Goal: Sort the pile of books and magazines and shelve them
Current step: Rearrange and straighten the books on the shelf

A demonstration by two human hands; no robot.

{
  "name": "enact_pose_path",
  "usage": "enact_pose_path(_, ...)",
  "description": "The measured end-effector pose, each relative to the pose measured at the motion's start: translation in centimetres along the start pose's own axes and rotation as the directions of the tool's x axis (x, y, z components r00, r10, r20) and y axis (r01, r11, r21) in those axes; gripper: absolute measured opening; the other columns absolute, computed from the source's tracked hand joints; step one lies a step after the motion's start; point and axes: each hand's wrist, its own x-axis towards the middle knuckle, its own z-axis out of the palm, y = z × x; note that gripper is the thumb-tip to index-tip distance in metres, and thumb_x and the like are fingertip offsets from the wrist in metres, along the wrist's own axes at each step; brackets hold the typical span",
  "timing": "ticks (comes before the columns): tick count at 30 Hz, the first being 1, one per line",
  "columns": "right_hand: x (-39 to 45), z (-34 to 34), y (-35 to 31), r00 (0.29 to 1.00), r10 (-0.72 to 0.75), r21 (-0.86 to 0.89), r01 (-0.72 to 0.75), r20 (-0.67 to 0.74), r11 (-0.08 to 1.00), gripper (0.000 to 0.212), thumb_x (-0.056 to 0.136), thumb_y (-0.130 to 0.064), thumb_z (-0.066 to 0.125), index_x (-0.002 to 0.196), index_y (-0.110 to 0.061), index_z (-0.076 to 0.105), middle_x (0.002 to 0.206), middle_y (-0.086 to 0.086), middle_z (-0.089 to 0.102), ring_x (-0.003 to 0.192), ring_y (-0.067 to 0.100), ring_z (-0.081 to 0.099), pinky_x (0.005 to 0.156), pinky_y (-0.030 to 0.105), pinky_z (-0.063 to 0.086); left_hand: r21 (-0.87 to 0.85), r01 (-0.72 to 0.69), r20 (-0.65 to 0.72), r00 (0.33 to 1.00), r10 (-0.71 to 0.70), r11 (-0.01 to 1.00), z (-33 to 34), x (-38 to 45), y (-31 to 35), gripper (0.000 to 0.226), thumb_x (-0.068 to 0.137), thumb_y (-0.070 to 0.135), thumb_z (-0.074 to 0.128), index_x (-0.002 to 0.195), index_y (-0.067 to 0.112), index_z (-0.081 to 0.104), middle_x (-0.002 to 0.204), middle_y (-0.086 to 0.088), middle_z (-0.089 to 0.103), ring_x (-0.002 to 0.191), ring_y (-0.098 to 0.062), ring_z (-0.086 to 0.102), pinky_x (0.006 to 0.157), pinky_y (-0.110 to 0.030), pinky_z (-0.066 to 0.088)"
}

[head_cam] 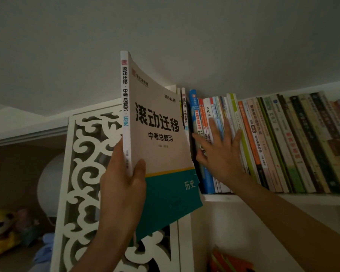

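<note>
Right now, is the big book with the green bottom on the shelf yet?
Not yet. The left hand holds the book upright at its spine, outside the shelf. The right hand presses the shelved books aside.

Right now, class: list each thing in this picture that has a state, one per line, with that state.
History book: upright, off the shelf, gripped at its lower spine.
Left hand: gripping the history book.
Right hand: open, fingers spread, pressing on book spines.
Shelved books: standing, leaning left.
Top shelf: nearly full.
</note>
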Motion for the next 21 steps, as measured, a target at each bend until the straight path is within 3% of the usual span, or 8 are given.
enact_pose_path(7,0.0,-0.4,1.3,1.000,0.018,-0.037,-0.018,-0.008,0.999,0.052,0.080,-0.050,0.033,0.124,-0.032,0.055,0.147,0.019,0.036,0.135,0.051,0.021,0.100,0.070,0.003,-0.025,-0.021,0.002,1.000,0.021,0.999,1.2,0.0,1.1,0.032,0.092,0.014,0.051,0.113,0.037,0.042,0.092,0.027,0.050,0.081,0.005,0.054,0.052,-0.008,0.042)
enact_pose_path(10,0.0,-0.8,1.9,1.000,0.013,-0.044,-0.014,-0.015,0.999,0.053,0.080,-0.053,0.033,0.125,-0.033,0.054,0.146,0.019,0.038,0.134,0.052,0.024,0.098,0.071,0.004,-0.032,-0.056,0.017,0.998,0.057,0.998,2.1,-0.1,2.1,0.036,0.092,0.014,0.050,0.122,0.034,0.044,0.099,0.023,0.053,0.093,-0.004,0.056,0.066,-0.015,0.045)
enact_pose_path(13,-0.1,-1.1,2.2,1.000,0.003,-0.055,-0.003,0.006,0.999,0.056,0.082,-0.058,0.030,0.128,-0.034,0.051,0.146,0.018,0.038,0.135,0.052,0.024,0.098,0.071,0.003,0.016,-0.080,0.023,0.997,0.079,0.997,2.8,-0.1,2.8,0.038,0.093,0.015,0.049,0.126,0.033,0.041,0.091,0.029,0.047,0.087,0.000,0.054,0.062,-0.015,0.041)
enact_pose_path(15,-0.1,-1.2,2.1,1.000,0.010,-0.036,-0.009,0.028,0.999,0.058,0.083,-0.060,0.026,0.131,-0.035,0.048,0.148,0.018,0.034,0.136,0.051,0.019,0.099,0.070,0.001,0.013,-0.062,0.014,0.998,0.062,0.998,3.3,0.0,3.1,0.037,0.094,0.016,0.048,0.125,0.034,0.040,0.089,0.028,0.046,0.085,0.001,0.053,0.058,-0.014,0.038)
enact_pose_path(21,0.2,-1.4,1.8,0.991,0.036,-0.003,-0.036,0.131,0.999,0.065,0.084,-0.071,0.016,0.138,-0.041,0.034,0.158,0.012,0.009,0.141,0.045,-0.006,0.100,0.067,-0.013,-0.036,0.008,-0.032,0.999,-0.009,0.999,4.9,0.3,3.0,0.033,0.094,0.013,0.048,0.122,0.030,0.040,0.112,0.010,0.053,0.089,-0.008,0.058,0.056,-0.015,0.043)
